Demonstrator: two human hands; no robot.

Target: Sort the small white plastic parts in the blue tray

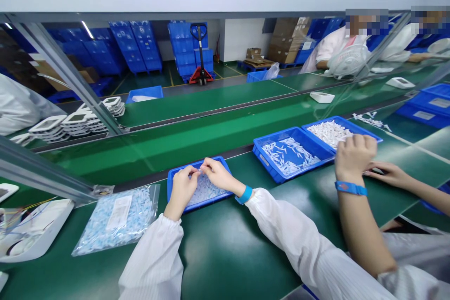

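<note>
My left hand (184,187) and my right hand (218,176) meet above a small blue tray (193,206) that holds many tiny pale pieces (207,190). The fingertips of both hands are pinched close together over the tray's far part. Whatever sits between them is too small to make out. A teal wristband (245,194) circles my right wrist, below a white sleeve. Left of the tray lies a clear plastic bag (135,218) full of light blue and white small parts, with a white label on top.
A co-worker's hands (355,157) are at the right, by two blue trays (277,176) of small white parts. A moving-belt channel (225,126) runs behind. Stacked white frames (77,122) and a metal post (66,65) stand left. White housings (38,229) with wires lie near left.
</note>
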